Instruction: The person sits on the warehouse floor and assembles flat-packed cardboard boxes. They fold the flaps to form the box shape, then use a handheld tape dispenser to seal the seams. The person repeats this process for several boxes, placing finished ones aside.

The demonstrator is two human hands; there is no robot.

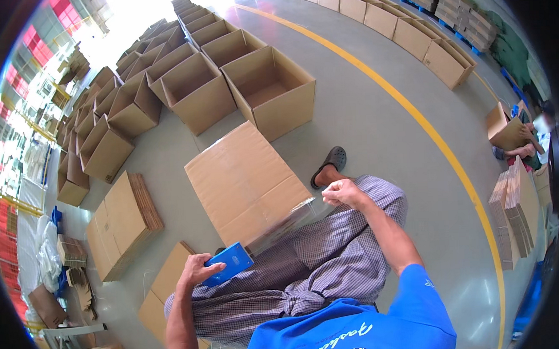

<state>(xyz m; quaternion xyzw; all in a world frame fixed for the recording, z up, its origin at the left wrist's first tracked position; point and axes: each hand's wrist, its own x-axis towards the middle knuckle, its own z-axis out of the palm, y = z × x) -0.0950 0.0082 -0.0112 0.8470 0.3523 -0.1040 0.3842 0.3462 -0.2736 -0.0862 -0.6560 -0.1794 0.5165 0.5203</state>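
A brown cardboard box (pixel 249 178) stands on the floor in front of my knees, its closed face turned up. Clear packing tape shines along its near edge. My left hand (pixel 198 271) grips a blue tape dispenser (pixel 232 264), held beside the box's near left corner. Just off the box's near right corner, my right hand (pixel 345 194) is closed with its fingers pinched together. Whatever it may hold is too small to make out.
Rows of open cardboard boxes (pixel 283 113) stretch away ahead and to the left. Flat cardboard stacks (pixel 118 232) lie at left, with a flat sheet (pixel 158 308) nearer me. Beyond the yellow floor line (pixel 412 102), a person (pixel 534 138) handles a box at far right.
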